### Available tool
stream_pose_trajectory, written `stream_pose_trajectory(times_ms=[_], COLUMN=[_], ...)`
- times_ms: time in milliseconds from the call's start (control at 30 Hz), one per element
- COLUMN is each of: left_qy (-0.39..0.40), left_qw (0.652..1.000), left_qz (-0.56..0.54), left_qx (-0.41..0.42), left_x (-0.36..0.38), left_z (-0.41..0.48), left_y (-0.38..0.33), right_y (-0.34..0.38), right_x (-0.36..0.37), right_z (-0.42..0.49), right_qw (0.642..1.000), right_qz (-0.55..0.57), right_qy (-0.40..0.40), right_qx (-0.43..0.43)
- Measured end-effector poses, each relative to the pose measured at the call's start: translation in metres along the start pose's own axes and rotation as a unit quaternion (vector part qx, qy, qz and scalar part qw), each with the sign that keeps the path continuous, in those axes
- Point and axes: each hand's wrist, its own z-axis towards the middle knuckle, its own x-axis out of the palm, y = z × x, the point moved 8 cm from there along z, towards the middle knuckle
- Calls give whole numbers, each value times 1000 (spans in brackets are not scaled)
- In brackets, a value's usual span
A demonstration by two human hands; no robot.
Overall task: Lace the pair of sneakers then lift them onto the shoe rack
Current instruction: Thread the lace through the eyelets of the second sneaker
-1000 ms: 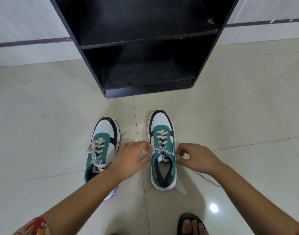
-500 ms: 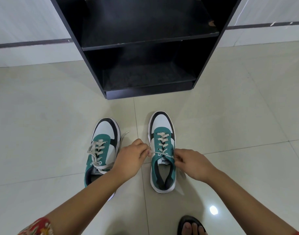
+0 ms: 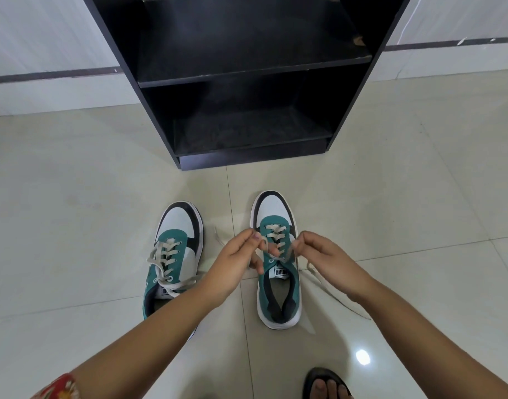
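Two teal, white and black sneakers stand side by side on the tiled floor, toes toward the rack. The left sneaker (image 3: 176, 254) has loose cream laces trailing to its right. Over the right sneaker (image 3: 277, 286), my left hand (image 3: 237, 260) pinches one end of its lace (image 3: 275, 243) and my right hand (image 3: 324, 254) pinches the other, both just above the tongue. A free lace end (image 3: 330, 289) trails on the floor to the right. The black shoe rack (image 3: 247, 82) stands open straight ahead.
The rack's lower shelf (image 3: 247, 133) and the shelf above it hold nothing visible. A white wall with a dark stripe runs behind. My foot in a dark sandal (image 3: 324, 384) shows at the bottom edge. Glossy floor tiles surround the shoes.
Both hands have lifted from the sides of the right sneaker and come together above its tongue, drawing the lace ends upward and inward.
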Motion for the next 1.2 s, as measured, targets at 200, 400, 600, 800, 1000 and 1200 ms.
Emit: stream_pose_trajectory(times_ms=[200,400,600,800,1000,1200], left_qy=[42,94,88,29,29,4], left_qw=[997,990,995,997,997,995], left_qz=[55,87,-20,-44,-63,94], left_qx=[40,51,-35,-57,-41,19], left_x=[13,19,15,8,11,1], left_z=[3,1,5,11,11,10], left_y=[3,4,13,23,18,11], right_y=[-1,-1,7,11,-2,-6], right_x=[16,24,26,27,20,19], right_z=[8,10,10,5,10,15], right_qw=[985,986,986,992,983,989], right_qz=[171,166,145,62,178,145], right_qy=[-26,-1,17,23,-19,-27], right_qx=[-5,-31,-76,-105,-50,-27])
